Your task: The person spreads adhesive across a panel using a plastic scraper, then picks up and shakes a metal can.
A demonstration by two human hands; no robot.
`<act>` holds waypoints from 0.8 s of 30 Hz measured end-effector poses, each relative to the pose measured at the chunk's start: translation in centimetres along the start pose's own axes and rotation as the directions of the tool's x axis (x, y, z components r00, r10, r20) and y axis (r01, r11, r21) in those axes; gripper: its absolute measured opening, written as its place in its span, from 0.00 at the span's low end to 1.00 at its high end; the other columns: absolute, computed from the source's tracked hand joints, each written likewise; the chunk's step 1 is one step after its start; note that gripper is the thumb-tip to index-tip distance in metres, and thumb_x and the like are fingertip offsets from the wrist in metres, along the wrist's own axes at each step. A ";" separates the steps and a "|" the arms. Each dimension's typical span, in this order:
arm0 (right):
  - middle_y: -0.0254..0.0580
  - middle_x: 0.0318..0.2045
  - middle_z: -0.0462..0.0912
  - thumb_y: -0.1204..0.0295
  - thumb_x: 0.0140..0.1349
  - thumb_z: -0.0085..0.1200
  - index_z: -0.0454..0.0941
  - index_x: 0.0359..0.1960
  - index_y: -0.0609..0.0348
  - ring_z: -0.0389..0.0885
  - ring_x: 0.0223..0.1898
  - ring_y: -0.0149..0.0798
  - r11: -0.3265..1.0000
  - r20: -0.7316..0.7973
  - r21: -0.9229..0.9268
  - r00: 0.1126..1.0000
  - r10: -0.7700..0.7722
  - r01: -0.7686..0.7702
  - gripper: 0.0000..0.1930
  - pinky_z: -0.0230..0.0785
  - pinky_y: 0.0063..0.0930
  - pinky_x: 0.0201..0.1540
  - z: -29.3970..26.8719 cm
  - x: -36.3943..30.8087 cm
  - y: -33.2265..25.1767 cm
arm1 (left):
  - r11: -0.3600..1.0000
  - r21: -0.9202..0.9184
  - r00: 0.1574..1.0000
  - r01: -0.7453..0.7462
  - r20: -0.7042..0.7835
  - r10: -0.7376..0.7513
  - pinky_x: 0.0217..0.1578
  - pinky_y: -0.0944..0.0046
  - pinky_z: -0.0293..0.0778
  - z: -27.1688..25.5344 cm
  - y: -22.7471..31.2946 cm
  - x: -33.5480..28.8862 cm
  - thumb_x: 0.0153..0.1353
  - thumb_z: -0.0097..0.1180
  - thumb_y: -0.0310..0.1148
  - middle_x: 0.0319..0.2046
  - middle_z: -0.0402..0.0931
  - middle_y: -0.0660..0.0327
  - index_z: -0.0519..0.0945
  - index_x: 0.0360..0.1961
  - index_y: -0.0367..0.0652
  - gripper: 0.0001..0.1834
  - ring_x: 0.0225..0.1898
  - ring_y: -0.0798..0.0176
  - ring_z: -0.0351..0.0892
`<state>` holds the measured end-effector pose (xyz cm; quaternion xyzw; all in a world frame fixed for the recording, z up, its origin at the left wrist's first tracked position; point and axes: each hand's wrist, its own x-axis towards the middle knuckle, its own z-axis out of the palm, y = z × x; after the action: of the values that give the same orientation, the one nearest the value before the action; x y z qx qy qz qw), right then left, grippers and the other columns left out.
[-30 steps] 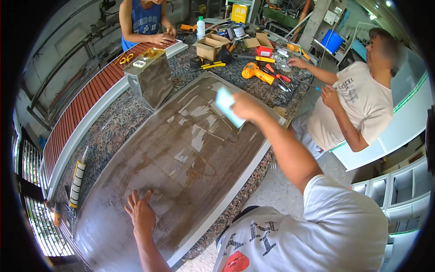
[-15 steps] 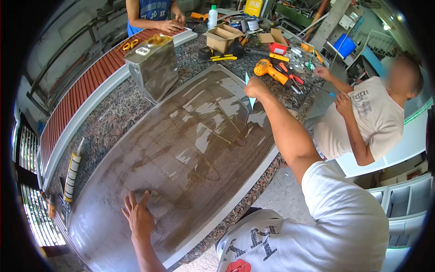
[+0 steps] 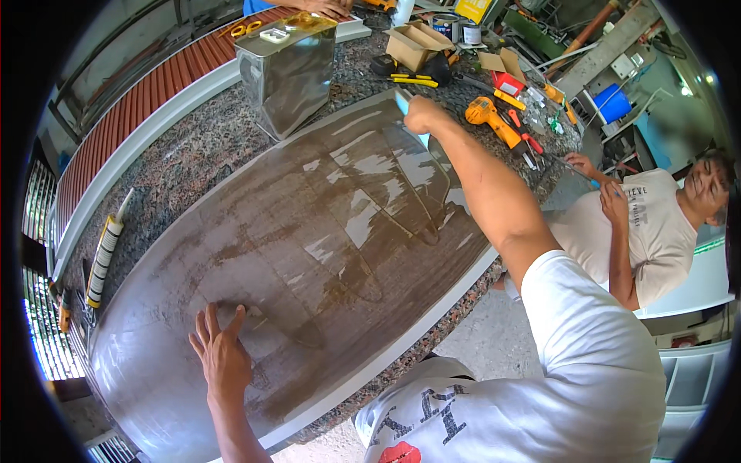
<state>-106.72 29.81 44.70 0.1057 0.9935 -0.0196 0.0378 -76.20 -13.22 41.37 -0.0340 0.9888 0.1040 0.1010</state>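
Note:
A long, brown and grey panel (image 3: 255, 239) with a rounded near-left end and wet-looking streaks lies in front of me. My left hand (image 3: 224, 355) rests on its lower left part, fingers spread and holding nothing. At the panel's far corner, my outstretched right hand (image 3: 424, 116) grips a light blue flat spreader (image 3: 401, 102); only its two ends show beyond my fist. Shiny smears (image 3: 359, 228) and faint curved lines run over the panel between my hands.
Beyond the panel stand a square metal can (image 3: 285, 85) and an open cardboard box (image 3: 415, 48). An orange power drill (image 3: 492, 119) lies right of my right hand. A sealant tube (image 3: 103, 258) lies at left. A co-worker (image 3: 641, 224) is at right; another person's hands (image 3: 324, 8) show at the back.
My right hand has moved with the spreader along the panel toward its far corner. My left hand stays on the panel. The whole view has shifted a little.

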 end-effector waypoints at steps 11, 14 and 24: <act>0.51 0.19 0.80 0.80 0.55 0.50 0.78 0.27 0.66 0.78 0.16 0.45 0.828 0.177 0.061 0.810 -0.558 0.557 0.04 0.70 0.36 0.18 3.2 -17.6 -10.8 | 1.000 0.010 0.999 -0.027 0.037 0.027 0.68 0.33 0.44 -0.6 0.8 0.4 0.56 0.42 0.13 0.69 0.53 0.49 0.78 0.58 0.52 0.31 0.72 0.38 0.45; 0.51 0.19 0.80 0.80 0.54 0.50 0.75 0.28 0.63 0.79 0.17 0.46 0.664 0.151 0.135 0.647 -0.747 0.736 0.02 0.73 0.37 0.19 3.9 -22.1 -8.7 | 1.000 0.022 0.999 -0.001 0.035 0.000 0.68 0.32 0.43 -0.3 0.6 0.2 0.57 0.41 0.13 0.69 0.53 0.49 0.77 0.59 0.53 0.31 0.72 0.38 0.44; 0.49 0.30 0.84 0.76 0.56 0.50 0.80 0.40 0.61 0.81 0.28 0.48 0.973 0.206 0.212 0.969 -0.134 0.089 0.10 0.74 0.41 0.33 -3.6 -15.7 1.6 | 0.999 -0.002 0.999 -0.033 0.039 0.033 0.67 0.30 0.42 -0.1 -0.2 0.1 0.58 0.41 0.15 0.69 0.53 0.48 0.76 0.60 0.54 0.31 0.72 0.38 0.43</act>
<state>-91.28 28.30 49.49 0.0498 0.9806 -0.1334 0.1347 -76.28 -13.49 41.43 -0.0158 0.9871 0.1068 0.1184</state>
